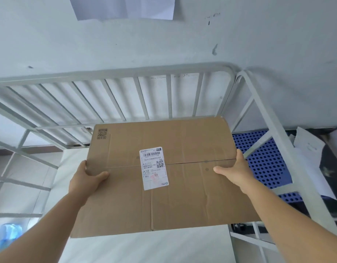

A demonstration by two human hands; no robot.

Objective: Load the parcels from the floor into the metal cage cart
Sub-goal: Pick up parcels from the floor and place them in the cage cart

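Observation:
A large flat brown cardboard parcel (182,196) with a white shipping label (154,168) fills the middle of the view, held inside the grey metal cage cart (110,73). My left hand (86,179) grips its left edge, thumb lying on top. My right hand (238,171) grips its right edge, thumb on top too. The fingers of both hands are hidden under the parcel. The parcel lies over a white surface (144,247) inside the cart.
The cart's barred back wall (144,99) stands against a pale wall. Its right side frame (268,133) runs down the right. Behind that frame are a blue perforated panel (262,158) and crumpled white paper (308,154). A bluish plastic thing (8,236) shows at lower left.

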